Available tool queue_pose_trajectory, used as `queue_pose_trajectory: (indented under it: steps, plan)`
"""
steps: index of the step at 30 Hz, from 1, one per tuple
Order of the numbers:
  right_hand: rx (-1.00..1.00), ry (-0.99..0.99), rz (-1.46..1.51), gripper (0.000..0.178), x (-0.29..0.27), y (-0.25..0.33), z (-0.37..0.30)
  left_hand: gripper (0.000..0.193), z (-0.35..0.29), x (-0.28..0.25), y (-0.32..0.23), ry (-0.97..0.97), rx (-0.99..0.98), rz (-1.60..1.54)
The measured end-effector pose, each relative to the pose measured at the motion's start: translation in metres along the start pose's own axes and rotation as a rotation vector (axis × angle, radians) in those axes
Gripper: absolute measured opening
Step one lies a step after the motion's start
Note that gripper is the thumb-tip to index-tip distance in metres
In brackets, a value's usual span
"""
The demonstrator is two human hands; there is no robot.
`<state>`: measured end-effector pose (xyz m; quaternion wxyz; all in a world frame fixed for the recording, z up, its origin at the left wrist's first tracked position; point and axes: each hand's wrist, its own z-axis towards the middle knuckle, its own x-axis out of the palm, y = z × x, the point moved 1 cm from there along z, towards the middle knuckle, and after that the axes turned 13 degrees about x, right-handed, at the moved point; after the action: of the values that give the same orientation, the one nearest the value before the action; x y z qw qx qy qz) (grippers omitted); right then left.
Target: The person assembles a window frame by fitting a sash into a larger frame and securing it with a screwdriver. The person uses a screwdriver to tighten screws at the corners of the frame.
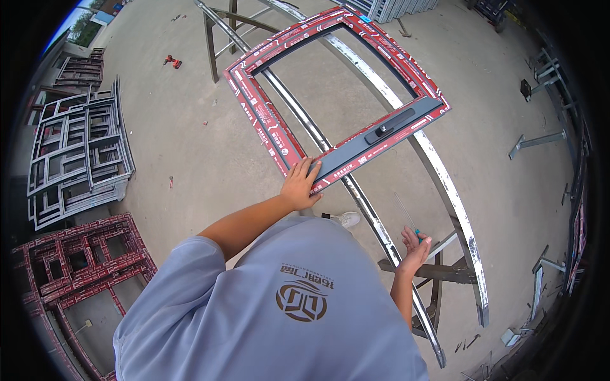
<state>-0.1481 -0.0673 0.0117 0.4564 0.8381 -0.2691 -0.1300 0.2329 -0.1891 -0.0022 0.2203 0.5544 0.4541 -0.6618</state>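
A window sash frame (254, 120), wrapped in red printed film, lies tilted across two metal rails. Its near bar is dark grey and carries a handle (383, 131) with a small black lever in a long recessed plate. My left hand (301, 184) rests on the frame's near left corner, fingers laid apart over the grey bar and red film. Low on the right, beside the rails, my right hand (414, 251) is closed on a screwdriver (417, 232) with a teal handle. Its thin shaft points up and away from me, clear of the frame.
A worn silver rail (438, 171) and a narrower rail (368, 213) rest on metal trestles (438, 272). A red cordless drill (172, 61) lies on the floor. Stacked grey frames (79, 152) and red-wrapped frames (76, 254) stand left. Metal stands (540, 145) line the right.
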Motion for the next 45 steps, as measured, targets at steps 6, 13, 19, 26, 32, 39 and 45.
queue_pose_trajectory:
  steps: [6,13,19,26,32,39,45]
  plan:
    - [-0.098,0.071,-0.128,0.036,0.072,0.034,-0.018,0.085,-0.062,-0.024,0.032,-0.027,-0.006,-0.089]
    - [-0.322,0.326,-0.475,0.035,0.202,0.039,-0.092,0.099,-0.082,-0.073,0.062,-0.233,0.211,-0.286]
    - [-0.218,0.482,-0.708,0.042,0.289,-0.009,-0.166,0.049,-0.105,-0.105,0.109,-0.109,0.551,-0.507]
    - [-0.110,0.350,-0.741,0.030,0.308,-0.029,-0.181,0.031,-0.104,-0.112,0.140,0.227,0.496,-0.642]
    - [-0.216,0.357,-0.851,0.027,0.295,-0.027,-0.161,0.029,-0.070,-0.111,0.143,0.306,0.585,-0.523]
    - [-0.193,0.502,-0.987,0.024,0.273,0.000,-0.091,0.046,-0.039,-0.110,0.149,0.288,0.568,-0.454]
    - [-0.113,0.307,-0.600,0.033,0.234,0.051,-0.014,0.131,-0.005,-0.086,0.152,0.131,0.522,-0.100]
